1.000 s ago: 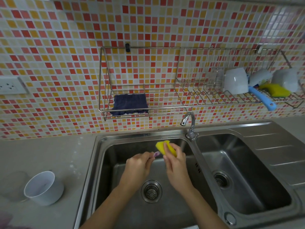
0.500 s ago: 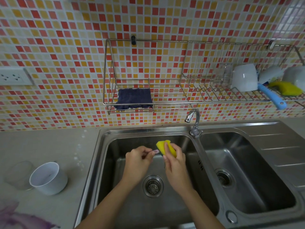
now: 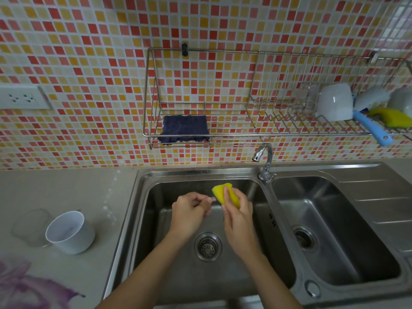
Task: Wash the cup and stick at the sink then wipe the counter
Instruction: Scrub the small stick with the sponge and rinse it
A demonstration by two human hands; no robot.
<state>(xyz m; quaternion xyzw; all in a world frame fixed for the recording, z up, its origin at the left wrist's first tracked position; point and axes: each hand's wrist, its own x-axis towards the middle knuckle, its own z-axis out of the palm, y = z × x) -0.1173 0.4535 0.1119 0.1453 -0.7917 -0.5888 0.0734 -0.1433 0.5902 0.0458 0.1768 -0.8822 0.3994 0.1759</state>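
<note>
Yellow sponge (image 3: 225, 195): folded in the right grip, its top edge poking out above the fingers, over the left basin and below the tap.
Right grip (image 3: 239, 219): fingers and thumb curled tight round the sponge, back of the hand toward the camera.
Left grip (image 3: 189, 210): fingers curled in, pinching the stick at its near end, level with the right grip and just beside it.
Stick (image 3: 211, 199): thin, with only a short pale pink tip showing past the left fingertips. It points at the sponge; whether it touches cannot be told.
Cup (image 3: 70, 235): white, mouth up, on the counter left of the sink, well apart from both grips.
Glass (image 3: 31, 226): clear, just beside the cup on its far left side.
Sink (image 3: 189, 186): steel, two basins, both grips held over the left one, above its drain (image 3: 207, 246).
Tap (image 3: 264, 161): on the divide between the basins, spout turned toward the left basin.
Rack (image 3: 200, 136): wire, hung on the red and orange tiled wall. A dark blue cloth (image 3: 184, 128) lies in its left part. White mugs (image 3: 334, 102), a blue-handled brush (image 3: 372, 128) and a second sponge (image 3: 394, 117) sit at its right end.
Counter (image 3: 66, 192): grey, with a purple flower print (image 3: 22, 284) at the near left.
Socket (image 3: 22, 97): white, on the wall at far left.
</note>
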